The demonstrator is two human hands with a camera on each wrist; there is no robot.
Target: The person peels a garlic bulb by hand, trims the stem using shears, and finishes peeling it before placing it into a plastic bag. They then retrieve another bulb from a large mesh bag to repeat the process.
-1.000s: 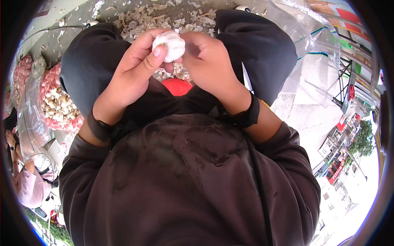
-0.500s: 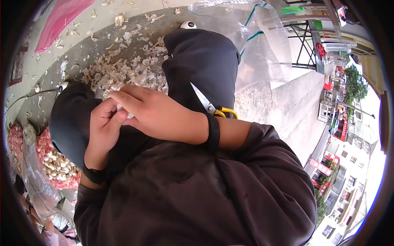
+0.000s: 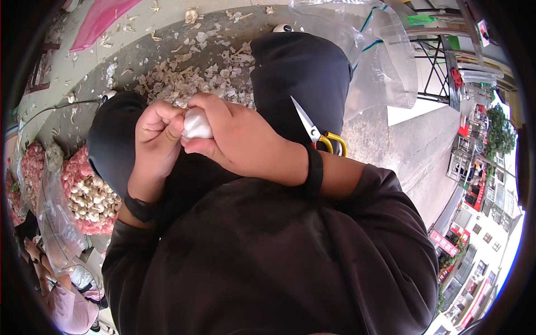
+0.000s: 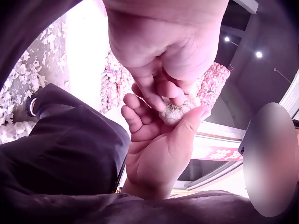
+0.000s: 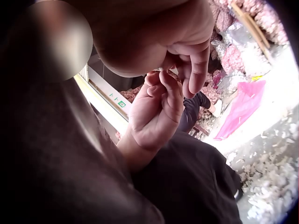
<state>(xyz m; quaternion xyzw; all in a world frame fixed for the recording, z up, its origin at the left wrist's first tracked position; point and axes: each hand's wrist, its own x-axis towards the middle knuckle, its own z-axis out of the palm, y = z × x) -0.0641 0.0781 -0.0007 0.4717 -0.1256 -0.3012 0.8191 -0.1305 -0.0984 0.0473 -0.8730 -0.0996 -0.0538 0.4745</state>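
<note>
A white garlic bulb (image 3: 197, 124) is held in front of the lap, between both hands. My right hand (image 3: 245, 142) grips it with curled fingers and thumb, covering its right side. At its left end, the thumb and fingertips of my left hand (image 3: 153, 142) pinch its edge. The left wrist view shows the bulb (image 4: 174, 114) with its root end turned toward the left hand's fingertips. In the right wrist view the hands hide most of it. Yellow-handled scissors (image 3: 304, 118) lie open by the right thigh, beside the right wrist.
Garlic skins (image 3: 178, 81) litter the ground past the knees. Red mesh sacks with garlic bulbs (image 3: 92, 198) stand at left. A clear plastic bag (image 3: 382, 72) lies beyond the right knee, and a pink sheet (image 3: 103, 22) at upper left. Another person (image 3: 70, 304) is at lower left.
The bulb has gone from the left hand's grasp into the right hand's grip, and the left fingertips now pinch its edge. The head view has turned, bringing the scissors into fuller sight.
</note>
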